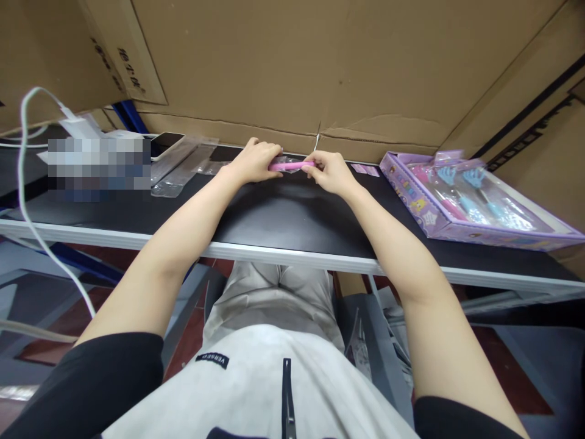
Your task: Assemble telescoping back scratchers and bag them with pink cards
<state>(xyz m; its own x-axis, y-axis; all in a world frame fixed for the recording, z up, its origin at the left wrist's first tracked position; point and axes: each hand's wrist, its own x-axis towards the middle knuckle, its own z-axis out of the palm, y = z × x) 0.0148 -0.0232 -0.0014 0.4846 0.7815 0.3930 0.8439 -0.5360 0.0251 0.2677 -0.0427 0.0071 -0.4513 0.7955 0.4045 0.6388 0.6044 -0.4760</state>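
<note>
A slim pink stick (291, 166) lies level between my two hands, just above the back of the dark tabletop. My left hand (257, 161) is closed round its left end. Thumb and fingertips of my right hand (329, 171) pinch the right end. Some clear plastic shows around the stick, but I cannot tell whether it is a sleeve on it. Clear plastic bags (176, 174) lie flat to the left of my left hand. Small purple printed cards (365, 170) rest to the right of my right hand.
On the right, an open purple box (423, 216) holds several wrapped pink and blue sticks with hand-shaped ends. A phone (167, 145), a white charger (82, 126) and its cable (22, 164) are at left. Cardboard walls (292, 67) enclose the back and sides.
</note>
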